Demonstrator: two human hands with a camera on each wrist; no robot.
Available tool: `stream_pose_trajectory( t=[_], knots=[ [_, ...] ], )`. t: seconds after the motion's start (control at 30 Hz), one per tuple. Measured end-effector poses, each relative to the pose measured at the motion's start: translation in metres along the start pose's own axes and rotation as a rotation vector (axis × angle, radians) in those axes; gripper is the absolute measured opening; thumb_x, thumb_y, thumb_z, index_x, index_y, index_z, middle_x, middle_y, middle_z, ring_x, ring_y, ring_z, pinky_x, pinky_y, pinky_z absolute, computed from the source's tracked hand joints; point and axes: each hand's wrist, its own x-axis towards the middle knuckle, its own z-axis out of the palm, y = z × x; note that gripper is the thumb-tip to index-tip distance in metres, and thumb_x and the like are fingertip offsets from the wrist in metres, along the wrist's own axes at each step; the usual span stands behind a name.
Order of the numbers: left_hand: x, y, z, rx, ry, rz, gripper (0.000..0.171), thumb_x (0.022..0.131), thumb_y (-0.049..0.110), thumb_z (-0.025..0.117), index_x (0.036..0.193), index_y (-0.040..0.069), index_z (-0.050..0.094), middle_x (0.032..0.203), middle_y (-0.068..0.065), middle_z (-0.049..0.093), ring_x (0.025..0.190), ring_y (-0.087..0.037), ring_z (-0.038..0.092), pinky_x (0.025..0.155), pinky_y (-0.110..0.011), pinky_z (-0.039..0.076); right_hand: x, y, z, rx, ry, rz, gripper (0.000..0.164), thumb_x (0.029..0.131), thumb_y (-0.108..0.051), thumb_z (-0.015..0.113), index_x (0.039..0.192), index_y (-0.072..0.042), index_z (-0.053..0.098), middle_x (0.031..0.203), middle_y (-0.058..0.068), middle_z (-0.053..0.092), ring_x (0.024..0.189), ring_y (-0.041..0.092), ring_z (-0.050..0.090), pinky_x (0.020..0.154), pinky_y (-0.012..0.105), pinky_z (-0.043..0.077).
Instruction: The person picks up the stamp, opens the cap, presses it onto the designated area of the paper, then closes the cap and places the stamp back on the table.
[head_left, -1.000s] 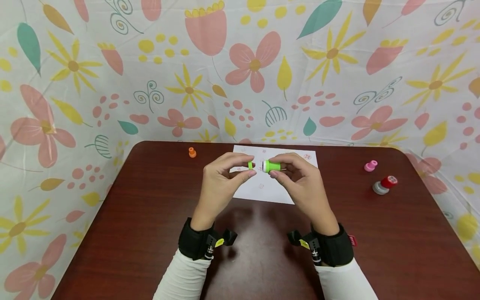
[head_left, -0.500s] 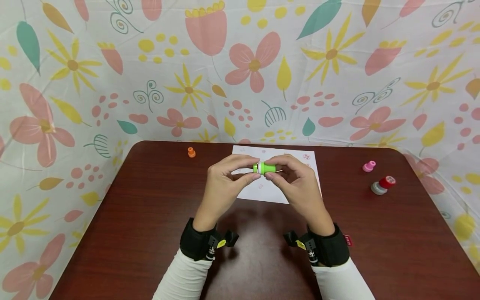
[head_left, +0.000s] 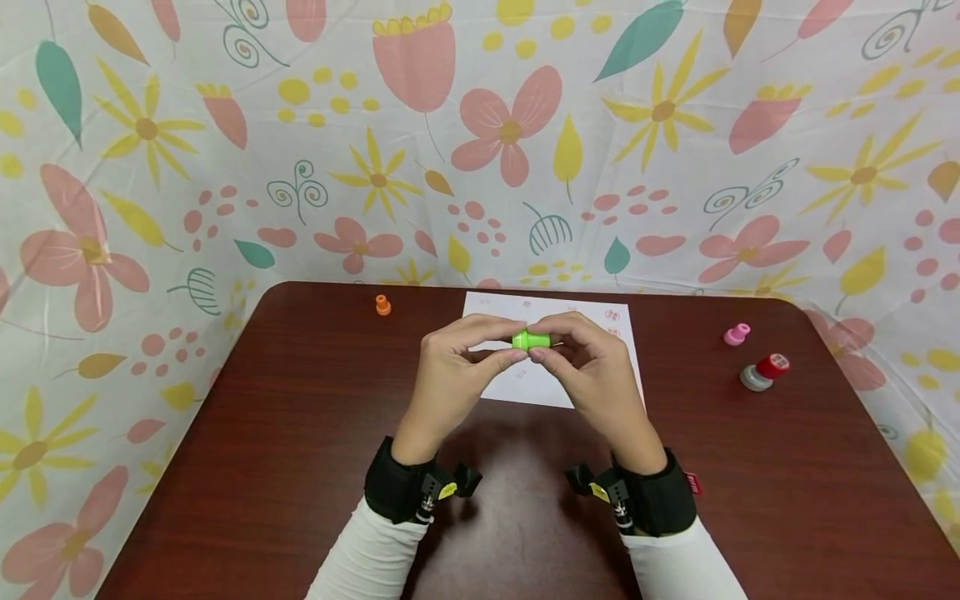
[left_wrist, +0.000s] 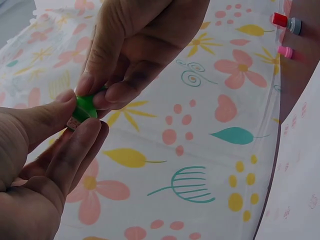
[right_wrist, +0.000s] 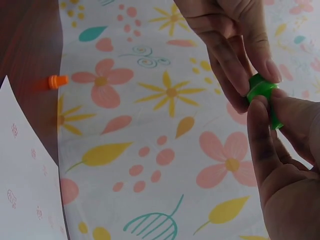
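Above the paper, a small green stamp (head_left: 531, 340) is held level between both hands, its cap fitted against its body. My left hand (head_left: 456, 379) pinches the cap end between thumb and fingers. On the other end, my right hand (head_left: 588, 375) grips the body between thumb and fingertips. In the left wrist view the green stamp (left_wrist: 86, 107) shows a pale label with reddish marks at one end. Fingers cover much of the stamp in the right wrist view.
A white sheet of paper (head_left: 551, 387) with several red stamp prints lies behind the hands on the brown table (head_left: 285, 433). An orange stamp (head_left: 383, 305) stands at the back left. At the right are a pink stamp (head_left: 737, 334) and a red and grey stamp (head_left: 765, 372).
The green cap and stamp body were apart one second ago. Both hands have come together, and the cap now covers the white end of the body.
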Motion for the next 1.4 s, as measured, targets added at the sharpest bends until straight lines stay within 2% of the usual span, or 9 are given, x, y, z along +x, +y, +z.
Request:
stream_pose_trajectory(
  t=[0.23, 0.4, 0.5, 0.57, 0.7, 0.8, 0.9, 1.17, 1.4],
  knots=[
    [0.0, -0.002, 0.003, 0.057, 0.006, 0.009, 0.029, 0.086, 0.009, 0.083, 0.115, 0.006, 0.08, 0.111, -0.006, 0.078, 0.107, -0.015, 0.073, 0.077, -0.033, 0.065, 0.0, 0.0, 0.002, -0.093, 0.034, -0.028, 0.031, 0.085, 0.01, 0.077, 0.114, -0.004, 0.075, 0.103, 0.009, 0.072, 0.083, 0.011, 0.067, 0.07, 0.016, 0.057],
    [0.001, -0.001, 0.0, 0.048, -0.035, -0.035, 0.028, 0.088, 0.007, 0.082, 0.116, 0.005, 0.079, 0.114, -0.007, 0.077, 0.105, -0.017, 0.074, 0.078, -0.029, 0.064, 0.001, 0.0, 0.003, -0.123, 0.058, -0.02, 0.034, 0.083, 0.01, 0.079, 0.114, 0.0, 0.069, 0.103, 0.01, 0.073, 0.087, 0.007, 0.07, 0.076, 0.017, 0.059],
    [0.0, 0.001, 0.0, 0.092, -0.058, -0.007, 0.031, 0.087, 0.003, 0.082, 0.118, 0.004, 0.076, 0.117, -0.009, 0.075, 0.109, -0.018, 0.072, 0.084, -0.026, 0.063, 0.001, 0.0, 0.004, -0.172, 0.071, -0.036, 0.034, 0.081, 0.009, 0.081, 0.11, 0.001, 0.066, 0.105, 0.01, 0.073, 0.089, 0.006, 0.07, 0.078, 0.016, 0.059],
    [0.0, 0.002, 0.002, 0.158, -0.063, 0.045, 0.034, 0.086, 0.001, 0.082, 0.119, 0.003, 0.075, 0.119, -0.01, 0.074, 0.113, -0.018, 0.071, 0.089, -0.025, 0.061, 0.001, 0.001, 0.005, -0.223, 0.078, -0.054, 0.032, 0.081, 0.006, 0.083, 0.108, 0.0, 0.067, 0.104, 0.009, 0.074, 0.088, 0.006, 0.07, 0.079, 0.015, 0.059],
    [-0.002, 0.002, 0.01, 0.385, -0.052, 0.173, 0.036, 0.085, -0.001, 0.083, 0.119, 0.002, 0.074, 0.121, -0.011, 0.071, 0.115, -0.02, 0.069, 0.095, -0.026, 0.059, 0.002, 0.003, 0.006, -0.286, 0.104, -0.083, 0.03, 0.079, 0.004, 0.085, 0.105, -0.001, 0.07, 0.099, 0.007, 0.075, 0.084, 0.01, 0.07, 0.078, 0.013, 0.058],
    [-0.002, 0.002, 0.017, 0.534, -0.033, 0.231, 0.034, 0.085, -0.001, 0.082, 0.118, 0.0, 0.074, 0.118, -0.012, 0.07, 0.112, -0.022, 0.069, 0.088, -0.027, 0.06, 0.002, 0.005, 0.006, -0.344, 0.115, -0.114, 0.033, 0.078, 0.002, 0.087, 0.106, 0.0, 0.069, 0.098, 0.007, 0.075, 0.082, 0.014, 0.071, 0.077, 0.011, 0.057],
    [0.001, 0.001, 0.019, 0.597, -0.014, 0.246, 0.027, 0.086, -0.005, 0.08, 0.112, -0.001, 0.075, 0.113, -0.012, 0.069, 0.105, -0.021, 0.069, 0.081, -0.027, 0.06, 0.002, 0.005, 0.006, -0.389, 0.115, -0.129, 0.037, 0.078, 0.0, 0.088, 0.109, 0.001, 0.068, 0.1, 0.007, 0.075, 0.082, 0.015, 0.072, 0.079, 0.012, 0.057],
    [0.013, -0.009, 0.002, 0.554, 0.035, 0.185, 0.019, 0.084, -0.005, 0.081, 0.099, 0.001, 0.071, 0.102, -0.012, 0.066, 0.098, -0.021, 0.068, 0.082, -0.026, 0.062, 0.001, 0.003, 0.002, -0.457, 0.08, -0.13, 0.042, 0.079, -0.004, 0.089, 0.116, -0.001, 0.069, 0.114, 0.009, 0.073, 0.105, 0.022, 0.071, 0.089, 0.031, 0.06],
    [0.029, -0.026, -0.025, 0.508, 0.054, 0.098, 0.016, 0.085, -0.004, 0.081, 0.096, 0.003, 0.07, 0.097, -0.011, 0.067, 0.093, -0.021, 0.07, 0.082, -0.027, 0.063, 0.0, 0.003, 0.0, -0.501, 0.058, -0.133, 0.043, 0.08, -0.008, 0.089, 0.118, -0.002, 0.068, 0.116, 0.008, 0.073, 0.107, 0.022, 0.07, 0.091, 0.037, 0.06]
  ],
)
